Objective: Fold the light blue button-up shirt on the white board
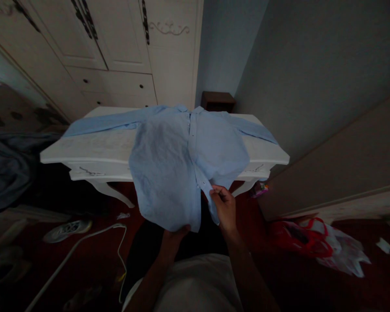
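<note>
Blue shirt (164, 169) on white table (94, 149), right hand (225, 207) pinching its placket (202, 178)

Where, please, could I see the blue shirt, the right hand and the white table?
Blue shirt (169, 160): head view, on its front panel.
Right hand (225, 208): head view, mid-hand.
White table (99, 149): head view, bare tabletop.

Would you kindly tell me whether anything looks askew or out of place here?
The light-blue shirt hangs over the front edge of the white table, its lower front parted where the right hand holds one side. A sneaker lies loose on the floor, seemingly out of place.
</note>
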Available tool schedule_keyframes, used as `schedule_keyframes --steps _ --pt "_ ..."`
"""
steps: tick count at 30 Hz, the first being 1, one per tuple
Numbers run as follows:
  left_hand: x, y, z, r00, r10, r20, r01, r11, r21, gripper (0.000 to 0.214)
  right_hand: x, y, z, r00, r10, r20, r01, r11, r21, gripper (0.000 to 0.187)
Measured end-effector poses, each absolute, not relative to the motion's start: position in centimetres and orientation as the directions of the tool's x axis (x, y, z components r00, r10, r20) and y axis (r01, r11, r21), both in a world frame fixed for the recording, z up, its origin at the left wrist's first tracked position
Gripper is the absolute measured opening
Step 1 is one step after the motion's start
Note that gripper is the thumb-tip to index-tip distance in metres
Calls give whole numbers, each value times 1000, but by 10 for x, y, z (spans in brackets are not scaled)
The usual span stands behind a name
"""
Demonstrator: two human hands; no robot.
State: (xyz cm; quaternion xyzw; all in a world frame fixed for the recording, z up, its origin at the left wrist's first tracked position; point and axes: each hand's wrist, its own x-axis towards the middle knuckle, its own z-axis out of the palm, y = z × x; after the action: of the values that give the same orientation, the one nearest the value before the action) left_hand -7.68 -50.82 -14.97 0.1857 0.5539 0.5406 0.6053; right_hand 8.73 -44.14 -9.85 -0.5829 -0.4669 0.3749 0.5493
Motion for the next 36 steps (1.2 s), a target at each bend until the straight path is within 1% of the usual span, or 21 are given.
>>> schedule_keyframes --steps 2,4,7,11,12,15,17,18,22,24,25,26,28,30,32,35,36 --pt "-80 -511 -156 -236 870 -433 -335 345 877 49 86 -443 -103 282 957 67 141 28 -990 22" --pt "-83 -513 -158 -245 878 -412 -282 342 896 47 84 -443 -106 264 962 69 155 29 -988 21" --pt "-83 -513 -159 -233 892 -388 -275 322 906 52 79 -440 -107 220 970 101 191 59 -980 24" --pt "-86 -510 -170 -259 883 -391 -302 310 901 68 70 -427 -99 72 981 182 238 160 -958 31" --pt "-87 -508 -174 -258 877 -406 -302 326 896 68 68 -423 -96 32 978 207 259 192 -947 30" --pt "-94 -504 -186 -223 862 -455 -291 387 875 61 68 -410 -88 -48 965 259 340 260 -904 19" --pt "-98 -504 -189 -201 857 -475 -285 412 865 59 73 -403 -84 -30 959 283 393 272 -878 20" --pt "-100 -506 -190 -196 860 -472 -270 415 869 57 77 -401 -84 10 955 297 417 266 -869 20" --pt "-103 -519 -189 -199 914 -353 -126 334 934 53 86 -398 -86 239 911 334 468 193 -862 17" --pt "-105 -525 -189 -114 940 -321 -60 316 947 53 85 -400 -88 261 904 338 479 182 -859 16" --pt "-107 -526 -188 -37 942 -333 -24 332 943 53 84 -401 -89 220 918 329 483 191 -854 17" --pt "-110 -525 -186 56 932 -358 26 357 934 53 82 -402 -89 145 939 310 481 207 -852 18" --pt "-120 -519 -176 234 873 -427 165 397 903 53 81 -403 -87 -37 969 244 451 234 -861 22" --pt "-134 -508 -156 359 796 -488 313 389 866 50 86 -398 -81 -152 966 209 412 255 -875 25" --pt "-148 -496 -128 457 736 -499 401 330 855 46 96 -387 -70 -152 959 240 404 282 -870 27" --pt "-164 -482 -84 554 653 -517 541 189 819 41 113 -357 -52 -99 939 329 449 337 -827 27" --pt "-166 -481 -73 552 663 -506 580 131 804 39 118 -346 -46 -92 930 355 467 355 -810 25"
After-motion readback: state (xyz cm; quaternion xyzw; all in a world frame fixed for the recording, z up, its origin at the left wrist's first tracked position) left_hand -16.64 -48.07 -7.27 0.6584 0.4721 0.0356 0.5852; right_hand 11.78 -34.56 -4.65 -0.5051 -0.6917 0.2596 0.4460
